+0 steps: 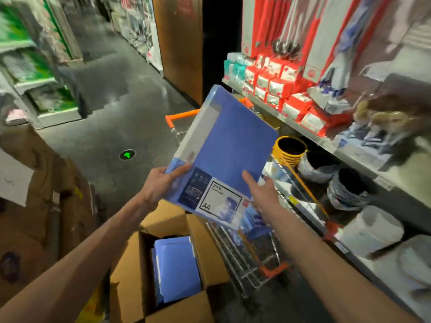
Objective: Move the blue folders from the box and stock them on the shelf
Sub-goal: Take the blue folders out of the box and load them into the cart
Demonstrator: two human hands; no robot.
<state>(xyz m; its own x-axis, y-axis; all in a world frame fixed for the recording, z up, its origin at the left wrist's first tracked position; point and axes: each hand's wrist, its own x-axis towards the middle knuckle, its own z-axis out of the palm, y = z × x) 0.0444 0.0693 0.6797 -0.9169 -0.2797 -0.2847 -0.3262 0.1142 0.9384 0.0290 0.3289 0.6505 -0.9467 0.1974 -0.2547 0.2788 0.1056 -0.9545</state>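
1. My left hand (pixel 163 183) pinches the near left corner of the blue folder (pixel 228 141), thumb on the cover and fingers curled beneath.
2. One open box (pixel 130 259) sits below my hands, near and slightly left. A stack of folders (pixel 177 269) remains inside; I cannot count them.
3. I hold one folder, lifted clear of the box. Its long axis runs away from me, with the far end leaning right.
4. My right hand (pixel 263 190) holds the near right edge, thumb laid on the cover; the fingers underneath are hidden.
5. One wire cart (pixel 247 259) stands between the box and the shelf (pixel 331 148).
6. The shelf lies right of the folder. My right hand is nearer it, so I judge that hand should lead the swing across.
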